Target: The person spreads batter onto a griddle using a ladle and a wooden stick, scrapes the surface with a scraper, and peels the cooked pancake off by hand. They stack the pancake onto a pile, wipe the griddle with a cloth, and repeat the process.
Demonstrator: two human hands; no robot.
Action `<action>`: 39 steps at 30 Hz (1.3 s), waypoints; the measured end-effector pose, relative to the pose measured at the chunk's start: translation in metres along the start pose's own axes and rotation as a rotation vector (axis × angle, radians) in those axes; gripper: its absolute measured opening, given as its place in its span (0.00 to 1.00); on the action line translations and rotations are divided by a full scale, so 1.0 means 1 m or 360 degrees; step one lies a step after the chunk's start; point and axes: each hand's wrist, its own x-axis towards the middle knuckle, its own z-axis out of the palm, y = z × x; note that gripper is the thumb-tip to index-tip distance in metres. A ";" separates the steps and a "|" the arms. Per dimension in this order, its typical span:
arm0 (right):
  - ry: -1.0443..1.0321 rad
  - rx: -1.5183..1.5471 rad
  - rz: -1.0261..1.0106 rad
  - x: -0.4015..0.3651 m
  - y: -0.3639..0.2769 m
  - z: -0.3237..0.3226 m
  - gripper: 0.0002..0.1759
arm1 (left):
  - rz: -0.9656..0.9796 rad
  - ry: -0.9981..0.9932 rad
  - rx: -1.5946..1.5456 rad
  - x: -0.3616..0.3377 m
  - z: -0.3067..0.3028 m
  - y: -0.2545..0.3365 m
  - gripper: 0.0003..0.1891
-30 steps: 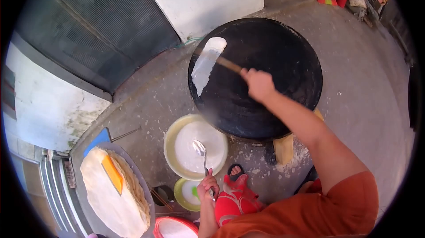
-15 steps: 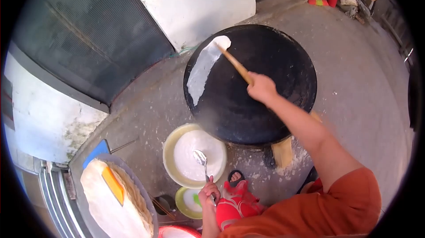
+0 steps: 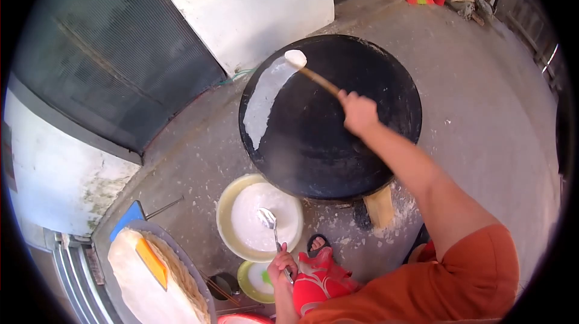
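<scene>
My right hand (image 3: 360, 113) is closed around a wooden stick-handled spreader (image 3: 321, 81), reaching over a big round black griddle (image 3: 350, 164). Its far end meets a thick white lump of batter (image 3: 295, 58) near the back left of the griddle. From there a thin curved strip of batter (image 3: 263, 102) runs down the left side. My left hand (image 3: 281, 265) grips the handle of a large metal spoon (image 3: 276, 235). The spoon's bowl is over a pale yellow basin (image 3: 224, 221) of white batter (image 3: 246, 212).
A stack of thin flatbreads (image 3: 142, 279) with an orange scraper (image 3: 152, 264) on top stands at lower left. Nearby are a small green bowl (image 3: 244, 282), chopsticks (image 3: 222, 289) and a red basin (image 3: 241, 319). A wood piece (image 3: 380, 208) sticks out under the griddle.
The batter strip curves further round the griddle's back left edge, and my right hand has turned the spreader slightly. The view has shifted a little; my left hand keeps its spoon over the basin.
</scene>
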 end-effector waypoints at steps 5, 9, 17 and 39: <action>-0.0130 0.0422 0.0486 -0.008 -0.013 -0.014 0.30 | 0.0020 -0.0005 0.0089 0.002 0.001 0.004 0.14; -0.0176 0.0002 -0.0071 0.004 -0.040 -0.008 0.28 | 0.0021 -0.0024 0.0095 0.005 -0.001 0.002 0.14; -0.0050 0.0246 0.0162 -0.048 -0.023 -0.016 0.27 | 0.0095 0.0039 0.0139 0.002 0.004 0.000 0.13; 0.0172 0.0326 0.0169 -0.059 0.087 -0.025 0.21 | 0.0177 0.0126 0.0244 -0.001 0.005 0.003 0.12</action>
